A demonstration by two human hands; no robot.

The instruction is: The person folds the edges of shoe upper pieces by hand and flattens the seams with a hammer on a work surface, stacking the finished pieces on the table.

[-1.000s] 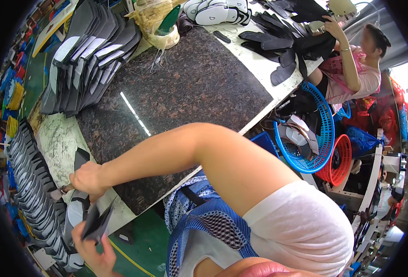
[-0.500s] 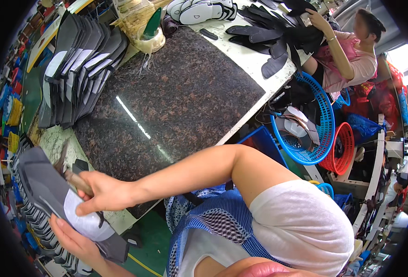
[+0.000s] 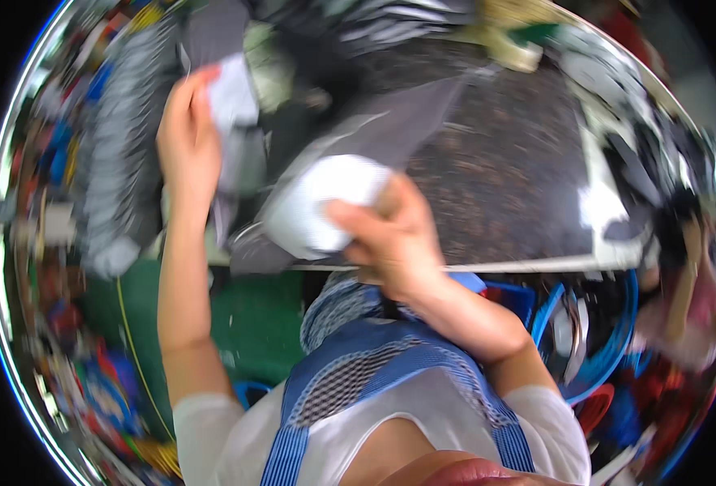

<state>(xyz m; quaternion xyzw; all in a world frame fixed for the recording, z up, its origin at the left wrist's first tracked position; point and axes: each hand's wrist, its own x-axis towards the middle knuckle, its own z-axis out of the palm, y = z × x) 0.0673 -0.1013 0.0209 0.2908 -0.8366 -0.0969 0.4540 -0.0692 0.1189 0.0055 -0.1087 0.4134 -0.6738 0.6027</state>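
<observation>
Between the fingers and thumb of my right hand [image 3: 402,239] is a long dark grey cut piece with a white patch [image 3: 325,202], held tilted over the table's front edge. My left hand [image 3: 189,150] reaches out to the far left. Its fingers close on the white patch of a second grey piece [image 3: 235,93], which lies beside a row of similar pieces. Motion blurs both hands, and I cannot make out whether the right one also holds a tool.
A long row of stacked grey pieces [image 3: 123,154] stands at the left. The dark speckled stone slab [image 3: 520,162] covers the table's middle. More grey pieces [image 3: 402,20] lie at the back. At right are a blue basket [image 3: 627,332] and another person [image 3: 694,300].
The view has swung left. My right hand, earlier with a wooden-handled tool at the grey piece, now grips the piece itself. My left hand has left that piece for another one farther out.
</observation>
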